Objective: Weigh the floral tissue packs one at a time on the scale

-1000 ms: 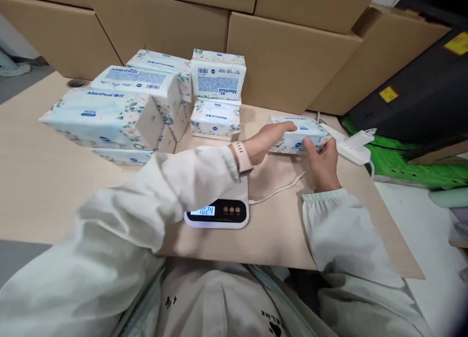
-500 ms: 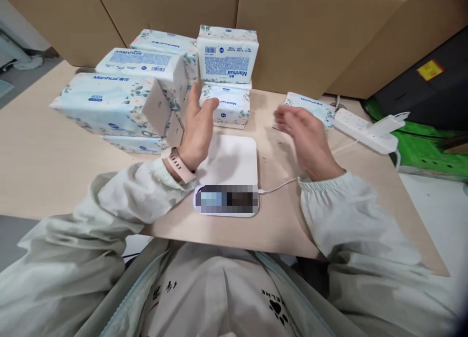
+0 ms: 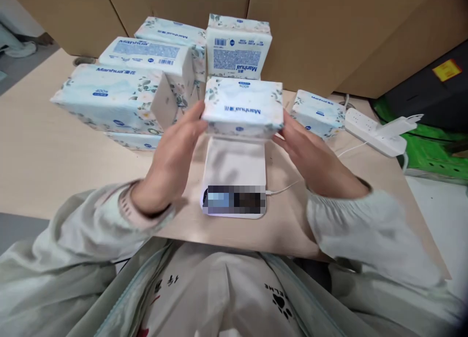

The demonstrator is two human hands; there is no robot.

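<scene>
A pale blue tissue pack (image 3: 243, 103) with leaf prints is gripped by its two ends between my hands. My left hand (image 3: 175, 149) presses its left end, and my right hand (image 3: 310, 154) holds the right one. The pack is raised over the back edge of a white digital scale (image 3: 237, 166), whose display is blurred out. Several more tissue packs (image 3: 109, 98) are piled on the left, within a short reach of my left hand. Behind the held pack, another tissue pack (image 3: 239, 49) stands with its printed back facing me.
A single tissue pack (image 3: 318, 113) lies right of my hands, beside a white power strip (image 3: 376, 132). A white cable (image 3: 283, 187) runs from the scale's right side. Cardboard boxes (image 3: 329, 35) line the back of the table (image 3: 32, 166). A green crate (image 3: 435, 152) sits beyond the right edge.
My hands have closed on the ends of the tissue pack behind the scale and lifted it toward me. Before, both were apart with nothing in them. The view has shifted slightly.
</scene>
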